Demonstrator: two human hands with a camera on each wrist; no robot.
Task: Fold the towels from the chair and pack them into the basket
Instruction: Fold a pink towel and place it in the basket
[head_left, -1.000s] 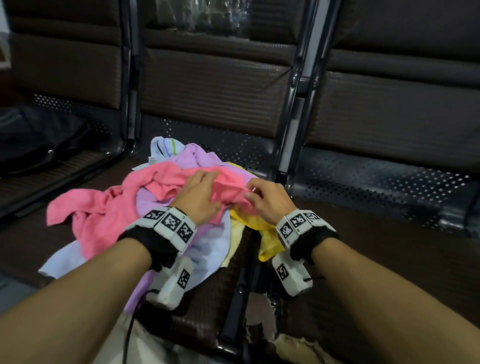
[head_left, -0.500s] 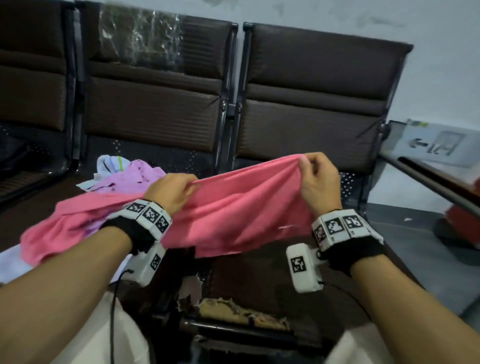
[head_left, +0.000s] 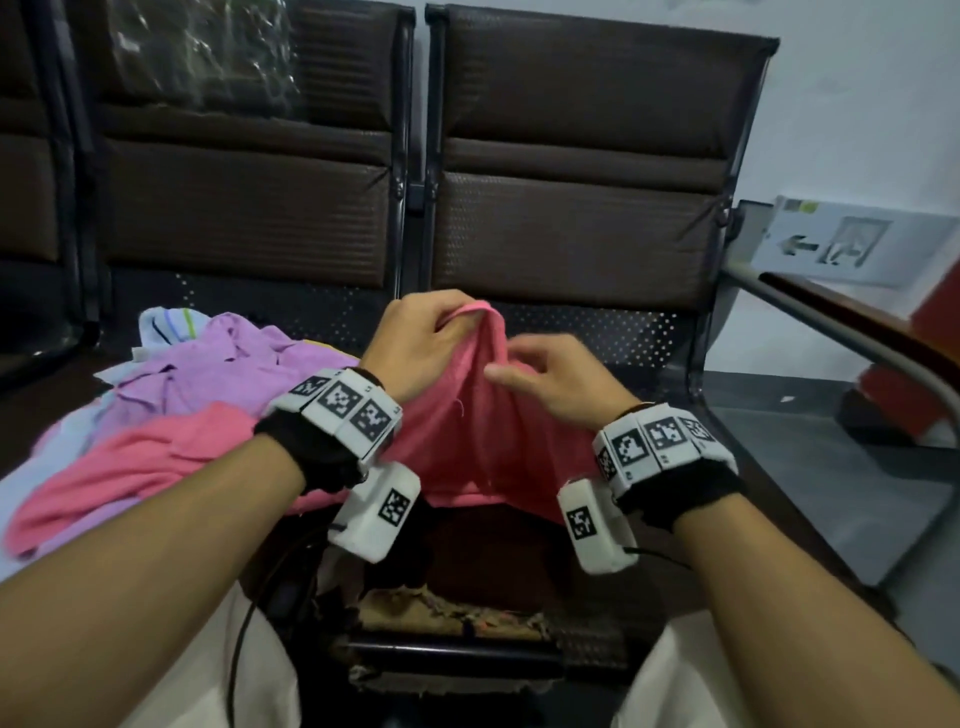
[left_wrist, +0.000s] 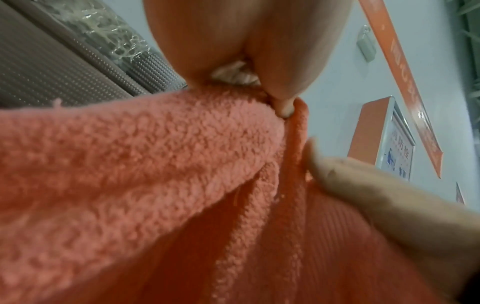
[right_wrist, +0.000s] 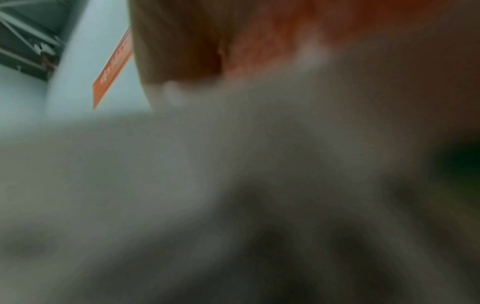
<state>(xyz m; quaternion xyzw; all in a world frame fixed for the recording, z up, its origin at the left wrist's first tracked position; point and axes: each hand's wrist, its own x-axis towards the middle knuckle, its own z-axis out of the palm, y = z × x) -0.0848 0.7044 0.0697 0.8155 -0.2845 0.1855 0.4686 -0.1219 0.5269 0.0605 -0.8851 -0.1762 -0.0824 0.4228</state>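
Observation:
A pink towel hangs doubled over the right chair seat, and its tail trails left onto the pile. My left hand pinches the gathered top edge; the left wrist view shows that pinch on the towel's hem. My right hand is just beside it, fingers relaxed, thumb lying against the fold. A straight right finger touches the cloth. The right wrist view is blurred, with pink towel at the top. The remaining towels, purple on top, lie heaped on the left seat. No basket is in view.
Dark padded chair backs stand behind the seats. A metal rail and a white sign are at the right, with grey floor beyond. The seat's front edge is torn. A black cable runs down at my left.
The towel was stretched wide between both hands; now the hands have come together, the left holds the joined top edge, and the right has loosened its grip.

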